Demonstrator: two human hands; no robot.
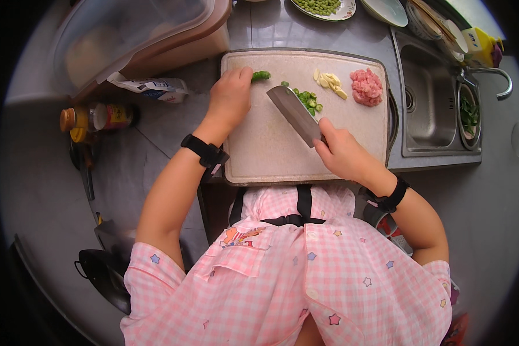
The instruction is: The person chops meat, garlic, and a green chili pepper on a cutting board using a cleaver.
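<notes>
My left hand (232,95) grips a green chili pepper (261,76) at the upper left of the cutting board (264,147); the pepper's cut end sticks out to the right of my fingers. In my right hand (339,147) is the handle of a cleaver (295,114), its broad blade slanting up and left over the board. Chopped green pepper rings (310,101) lie along the blade's far edge, with one small piece near the tip. Beyond them are sliced garlic (330,83) and a mound of minced raw meat (366,87).
A sink (430,99) with a faucet (501,82) is at right, a strainer of green leaves (469,113) at its side. A plate of green beans (322,8) and bowls (385,11) stand behind. Left are a lidded plastic bin (177,52), bottles (99,117) and a wok (104,277).
</notes>
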